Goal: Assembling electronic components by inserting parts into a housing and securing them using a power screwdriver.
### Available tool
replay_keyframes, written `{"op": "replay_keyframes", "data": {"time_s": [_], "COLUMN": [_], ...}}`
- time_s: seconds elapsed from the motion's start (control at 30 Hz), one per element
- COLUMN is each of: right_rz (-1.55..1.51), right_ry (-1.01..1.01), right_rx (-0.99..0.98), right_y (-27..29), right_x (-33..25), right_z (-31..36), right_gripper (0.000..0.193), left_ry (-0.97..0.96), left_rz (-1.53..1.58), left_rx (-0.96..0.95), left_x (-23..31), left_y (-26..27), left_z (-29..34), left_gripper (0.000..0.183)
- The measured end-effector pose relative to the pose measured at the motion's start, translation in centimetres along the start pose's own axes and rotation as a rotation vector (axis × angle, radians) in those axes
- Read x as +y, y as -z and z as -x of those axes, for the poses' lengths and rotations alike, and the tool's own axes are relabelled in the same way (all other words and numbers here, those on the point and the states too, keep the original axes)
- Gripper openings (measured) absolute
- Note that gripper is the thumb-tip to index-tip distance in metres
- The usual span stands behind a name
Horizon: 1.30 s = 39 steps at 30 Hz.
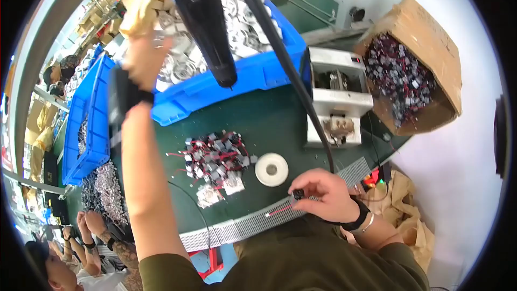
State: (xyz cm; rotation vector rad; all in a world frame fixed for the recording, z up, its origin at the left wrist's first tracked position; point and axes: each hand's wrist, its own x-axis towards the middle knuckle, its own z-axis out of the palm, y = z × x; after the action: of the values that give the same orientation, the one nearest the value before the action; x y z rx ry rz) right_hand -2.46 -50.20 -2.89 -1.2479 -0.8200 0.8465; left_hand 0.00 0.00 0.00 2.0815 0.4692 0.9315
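Near the front edge of the table, my right hand (327,196) pinches a small black square component (298,194) between thumb and fingers. Thin red wires with a white plug (268,214) trail from it to the left. My left hand (146,56) is stretched far out at the left part of a blue bin (215,83) full of white round plastic parts (245,27). It is smeared by motion; a pale piece shows at its fingers, but whether it is gripped cannot be made out. A single white round part (271,170) lies left of my right hand.
A black electric screwdriver (204,27) hangs over the blue bin. Wired components (218,153) lie heaped on the green table. At right stand a metal fixture (339,97) and a carton (449,75) of components. Other people's hands (91,222) work at lower left.
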Motion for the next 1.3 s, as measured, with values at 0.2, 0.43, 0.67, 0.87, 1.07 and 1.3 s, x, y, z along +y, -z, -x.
{"op": "replay_keyframes", "data": {"time_s": [0.2,0.43,0.67,0.87,1.07,1.3], "right_rz": [0.007,-0.153,-0.073,0.285,0.896,1.067], "right_ry": [0.189,0.219,0.175,0.176,0.382,0.533], "right_rx": [-0.078,0.225,0.222,0.150,0.007,-0.103], "right_y": [-0.7,-1.3,-1.3,-2.5,-3.4,-2.8], "right_x": [0.2,0.2,0.2,0.7,0.3,0.4], "right_z": [1.5,0.6,-0.7,-3.6,-4.9,-5.1], "right_gripper": [0.034,0.028,0.029,0.030,0.023,0.018], "left_ry": [0.062,-0.241,-0.168,-0.213,-0.095,0.050], "left_rz": [0.343,0.141,-0.100,-0.115,-0.039,0.119], "left_rx": [0.153,-0.069,-0.051,-0.062,-0.127,-0.165], "left_x": [17.9,18.8,14.7,16.5,14.9,14.6], "left_y": [4.3,-6.3,-8.5,-8.5,-9.0,-9.3], "left_z": [26.4,32.5,34.4,33.6,33.6,33.6], "left_gripper": [0.049,0.057,0.055,0.065,0.065,0.056]}}
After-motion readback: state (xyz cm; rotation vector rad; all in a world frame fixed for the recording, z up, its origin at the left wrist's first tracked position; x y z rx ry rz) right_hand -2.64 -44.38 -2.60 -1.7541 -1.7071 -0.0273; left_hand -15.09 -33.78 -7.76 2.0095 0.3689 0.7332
